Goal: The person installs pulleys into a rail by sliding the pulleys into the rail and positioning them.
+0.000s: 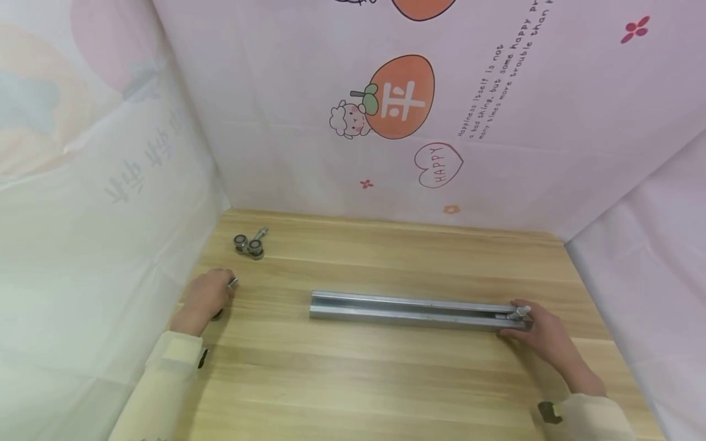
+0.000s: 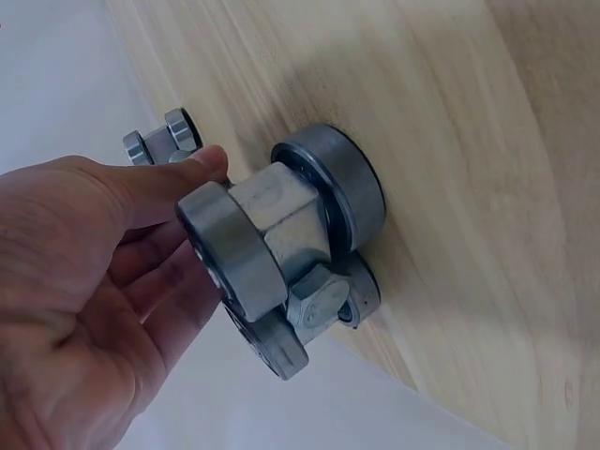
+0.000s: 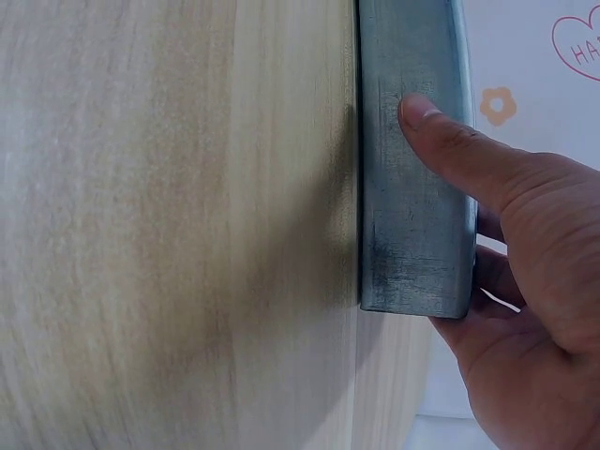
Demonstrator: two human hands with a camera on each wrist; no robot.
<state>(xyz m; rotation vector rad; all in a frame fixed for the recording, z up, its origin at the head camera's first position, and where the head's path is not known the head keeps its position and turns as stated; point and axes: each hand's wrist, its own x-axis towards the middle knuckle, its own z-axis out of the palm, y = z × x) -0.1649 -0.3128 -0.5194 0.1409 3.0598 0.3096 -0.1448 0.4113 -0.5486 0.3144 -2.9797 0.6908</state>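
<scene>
My left hand [image 1: 206, 297] is at the left side of the wooden table, pinching a roller trolley [image 2: 277, 211] between thumb and fingers. Its steel wheels and hex nut show in the left wrist view, while in the head view only its bolt tip pokes out past the fingers. A steel channel track [image 1: 397, 317] lies lengthwise with its slot facing up. At the track's right end, my right hand [image 1: 546, 334] grips it, thumb on the near side and fingers around the far side. A threaded bolt [image 1: 520, 313] stands up from the slot there; what it joins inside is hidden.
Another roller trolley [image 1: 249, 246] lies on the table [image 1: 386, 380] beyond my left hand, its bolt slanting up to the right. White patterned cloth [image 1: 287, 122] hangs along the back and both sides of the table.
</scene>
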